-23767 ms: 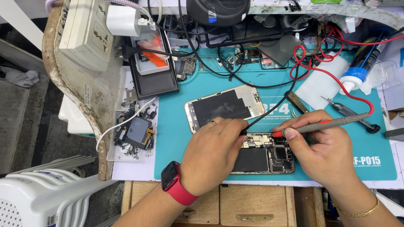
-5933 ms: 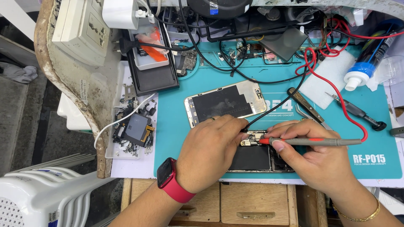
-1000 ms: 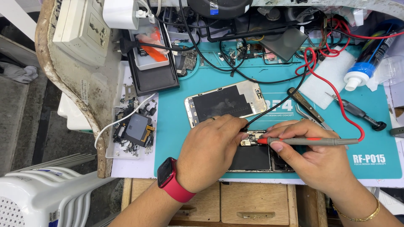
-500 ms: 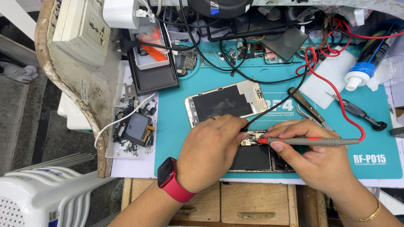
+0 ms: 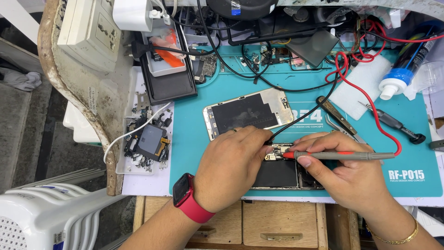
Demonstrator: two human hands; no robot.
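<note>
An opened phone body (image 5: 282, 173) lies on a teal work mat (image 5: 194, 139) near the front edge, its black battery and circuit board exposed. My left hand (image 5: 231, 171), with a red watch on the wrist, pinches a black probe (image 5: 296, 121) whose tip meets the board's top end. My right hand (image 5: 347, 178) holds a grey probe with a red tip (image 5: 337, 155) flat, its point on the same board area. The phone's detached screen panel (image 5: 247, 113) lies face down just behind my hands.
Tweezers (image 5: 340, 119), a screwdriver (image 5: 395, 124), a white pad (image 5: 363, 85) and a blue-capped bottle (image 5: 402, 69) lie at the right. A white tray of small parts (image 5: 145, 143) sits left of the mat, a black tray (image 5: 166, 69) and tangled cables behind. White plastic chair (image 5: 46, 217) at lower left.
Almost nothing differs over the last second: both probes stay on the board's top end. Compared with the oldest frame, the view has shifted slightly.
</note>
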